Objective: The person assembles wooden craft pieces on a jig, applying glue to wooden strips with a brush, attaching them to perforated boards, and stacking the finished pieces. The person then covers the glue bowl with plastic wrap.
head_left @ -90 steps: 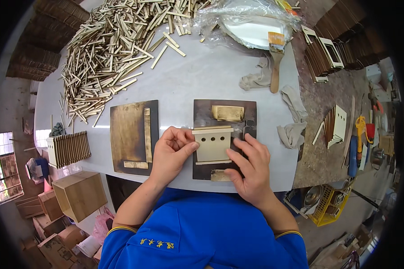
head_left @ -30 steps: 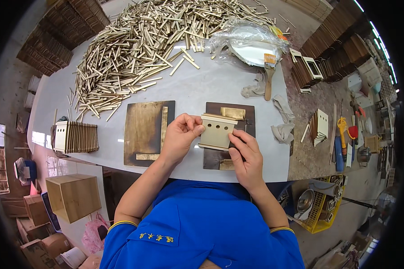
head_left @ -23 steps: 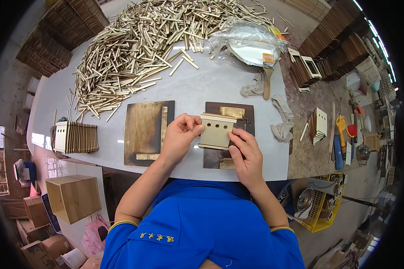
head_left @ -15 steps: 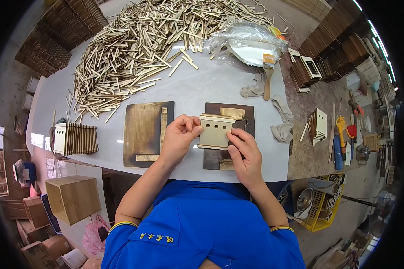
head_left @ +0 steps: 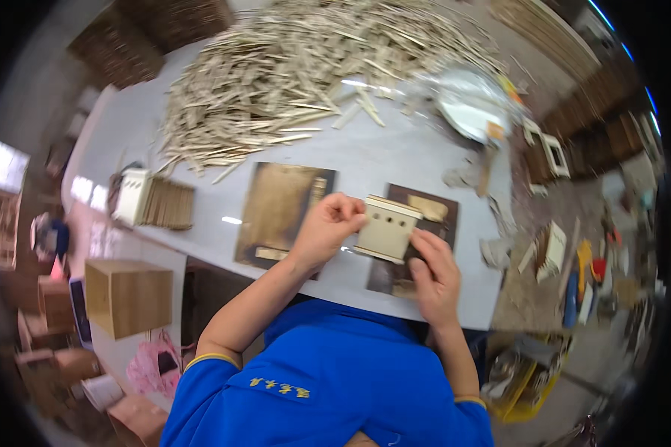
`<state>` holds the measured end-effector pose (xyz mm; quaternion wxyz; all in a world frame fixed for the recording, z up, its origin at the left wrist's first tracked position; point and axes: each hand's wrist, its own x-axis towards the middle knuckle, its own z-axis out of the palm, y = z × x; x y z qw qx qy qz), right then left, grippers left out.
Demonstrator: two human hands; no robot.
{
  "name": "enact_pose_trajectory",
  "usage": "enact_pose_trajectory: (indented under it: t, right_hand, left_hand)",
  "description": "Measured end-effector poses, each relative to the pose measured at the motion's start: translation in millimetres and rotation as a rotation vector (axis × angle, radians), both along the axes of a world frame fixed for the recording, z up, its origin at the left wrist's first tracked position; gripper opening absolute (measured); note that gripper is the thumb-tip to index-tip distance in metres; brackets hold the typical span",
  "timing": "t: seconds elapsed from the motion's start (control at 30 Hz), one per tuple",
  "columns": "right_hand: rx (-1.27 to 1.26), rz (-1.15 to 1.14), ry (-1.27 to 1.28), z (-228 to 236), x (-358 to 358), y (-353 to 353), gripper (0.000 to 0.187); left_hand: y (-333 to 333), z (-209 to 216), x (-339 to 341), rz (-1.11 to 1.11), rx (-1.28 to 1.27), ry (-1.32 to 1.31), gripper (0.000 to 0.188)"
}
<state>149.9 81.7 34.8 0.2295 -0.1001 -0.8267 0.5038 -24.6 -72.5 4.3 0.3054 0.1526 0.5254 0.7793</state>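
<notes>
2 hands share the pale wooden panel: your left hand pinches its left edge, your right hand props its lower right corner, steadying it above the dark board on the counter.

Blue short-sleeved shirt with yellow-trimmed cuffs.

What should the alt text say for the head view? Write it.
Both hands, left hand and right hand, hold a small pale wooden box with two holes above a grey table. Dark boards lie beneath; a big pile of wooden sticks sits behind.
</notes>
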Motion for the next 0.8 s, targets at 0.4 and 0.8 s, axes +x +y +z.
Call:
enact_pose_trajectory:
  t: [0.4,0.8]
  right_hand:
    - [0.27,-0.344,-0.117,-23,59,102,0.036]
    - [0.567,-0.639,-0.294,-50,-8,224,0.059]
  left_hand:
    - [-213,169,-102,0.315,-0.426,0.488,0.02]
    - [-318,159,-175,0.475,-0.659,0.412,0.011]
